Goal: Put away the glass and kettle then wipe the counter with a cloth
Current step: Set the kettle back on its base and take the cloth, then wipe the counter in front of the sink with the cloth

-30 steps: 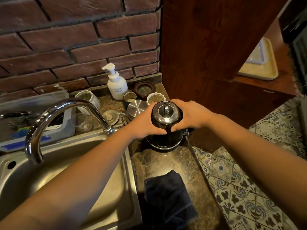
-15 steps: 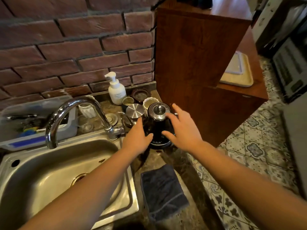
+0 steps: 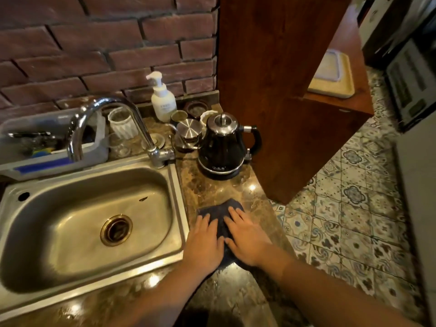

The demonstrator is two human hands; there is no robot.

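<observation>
The black kettle (image 3: 221,147) with a steel lid stands on its base at the back of the brown stone counter (image 3: 212,187), handle to the right. A clear glass (image 3: 119,143) stands behind the tap, beside a ribbed white cup (image 3: 122,123). A dark blue cloth (image 3: 220,214) lies on the counter to the right of the sink. My left hand (image 3: 204,241) and my right hand (image 3: 245,237) both lie flat on the cloth, fingers spread, covering most of it.
A steel sink (image 3: 47,185) with a curved tap (image 3: 113,121) fills the left. Behind it sit a grey tub (image 3: 54,161), a soap pump bottle (image 3: 162,100), small cups and a steel lid (image 3: 188,128). A wooden cabinet (image 3: 271,90) rises to the right; patterned floor tiles lie beyond.
Both hands let go of the kettle and drew back toward me, coming down flat on the dark cloth. The kettle stays on its base.
</observation>
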